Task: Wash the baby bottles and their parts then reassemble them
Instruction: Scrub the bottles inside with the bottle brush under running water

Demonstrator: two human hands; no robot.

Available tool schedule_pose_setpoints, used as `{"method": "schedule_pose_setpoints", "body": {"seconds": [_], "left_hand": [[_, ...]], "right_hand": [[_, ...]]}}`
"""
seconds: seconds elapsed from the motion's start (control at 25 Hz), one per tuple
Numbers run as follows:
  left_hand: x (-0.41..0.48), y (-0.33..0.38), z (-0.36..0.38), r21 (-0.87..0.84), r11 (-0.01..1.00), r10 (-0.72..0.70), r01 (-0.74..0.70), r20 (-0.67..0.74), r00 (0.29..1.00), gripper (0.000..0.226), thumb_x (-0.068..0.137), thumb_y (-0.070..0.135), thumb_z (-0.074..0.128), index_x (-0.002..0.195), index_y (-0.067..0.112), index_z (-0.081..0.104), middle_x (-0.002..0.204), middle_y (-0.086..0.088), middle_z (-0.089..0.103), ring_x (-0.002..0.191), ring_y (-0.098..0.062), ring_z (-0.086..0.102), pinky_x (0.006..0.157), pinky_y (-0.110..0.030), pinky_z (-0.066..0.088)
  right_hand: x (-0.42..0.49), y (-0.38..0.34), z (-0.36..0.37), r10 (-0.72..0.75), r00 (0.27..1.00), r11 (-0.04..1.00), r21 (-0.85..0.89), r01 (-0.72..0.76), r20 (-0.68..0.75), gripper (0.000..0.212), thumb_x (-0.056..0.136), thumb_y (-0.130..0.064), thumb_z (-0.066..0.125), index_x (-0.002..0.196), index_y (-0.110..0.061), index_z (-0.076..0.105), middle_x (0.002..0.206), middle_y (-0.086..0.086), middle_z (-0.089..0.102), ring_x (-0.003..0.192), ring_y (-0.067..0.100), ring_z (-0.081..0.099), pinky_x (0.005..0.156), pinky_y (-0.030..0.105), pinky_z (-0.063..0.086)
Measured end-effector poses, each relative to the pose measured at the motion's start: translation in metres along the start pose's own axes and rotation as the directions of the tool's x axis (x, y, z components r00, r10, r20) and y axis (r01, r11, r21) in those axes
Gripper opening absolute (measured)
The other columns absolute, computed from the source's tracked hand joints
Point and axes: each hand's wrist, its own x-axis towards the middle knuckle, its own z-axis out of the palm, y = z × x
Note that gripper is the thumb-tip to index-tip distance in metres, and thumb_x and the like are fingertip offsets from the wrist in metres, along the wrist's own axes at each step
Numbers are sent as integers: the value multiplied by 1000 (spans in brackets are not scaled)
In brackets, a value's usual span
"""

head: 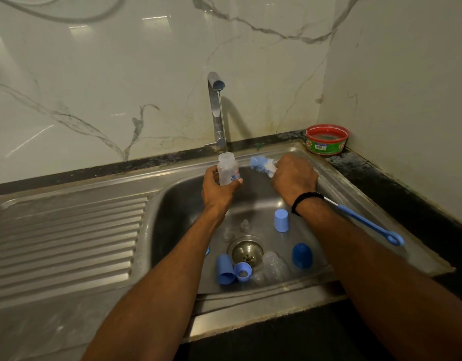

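Nearest, round the steel sink's point(172, 204) drain point(246, 250), lie three blue plastic caps point(281, 220), one blue screw ring point(242, 271), one clear lying bottle point(274, 267), two clear teats point(244, 226). Beyond, the left hand point(216, 190) grips a clear baby bottle point(227, 169) under the running chrome tap point(216, 110); the right hand point(295, 175) clasps a blue-and-white bottle brush point(262, 165).

bottle point(227, 170): clear, cloudy white, small blue print low on its side
second bottle point(275, 267): clear
brush point(261, 165): light blue and white bristles, blue handle
tall cap point(281, 220): pale blue
domed cap point(302, 255): deeper blue
left cap point(224, 269): pale blue
ring point(242, 271): pale blue
teats point(245, 225): clear
wristband point(306, 198): black
sink point(177, 204): dull steel grey
drainboard point(68, 243): steel grey, ribbed in parallel lines
tap point(216, 113): shiny chrome
wall point(120, 74): white marble with grey veins
counter point(381, 178): black, mottled
tub point(326, 139): red rim, green label with red and white print
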Motion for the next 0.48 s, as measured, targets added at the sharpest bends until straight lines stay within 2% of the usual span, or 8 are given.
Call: {"method": "schedule_pose_setpoints", "body": {"seconds": [0.24,0.4,0.48], "left_hand": [[-1,2,0,-12,1000,-2,2,3,1000,63,82,10,81,135,14,48,138,-8,57,114,-15,56,89,-24,49],[-1,2,0,-17,1000,-2,2,0,1000,62,82,11,81,135,14,49,137,-7,58,117,-19,58,87,-23,49],[0,2,0,-20,1000,0,0,0,1000,62,82,12,82,135,14,49,136,-7,59,113,-16,58,83,-19,50]], "right_hand": [[1,1,-1,5,1000,1000,18,-5,10,28,90,-25,66,114,-10,62,118,13,64,110,32,61,85,37,49],[2,2,1,5,1000,1000,20,-5,12,31,90,-27,68,115,-11,62,119,13,64,111,32,61,86,38,49],[3,2,2,6,1000,1000,17,-6,11,32,90,-28,68,115,-11,61,119,13,64,111,32,60,86,37,49]]}}
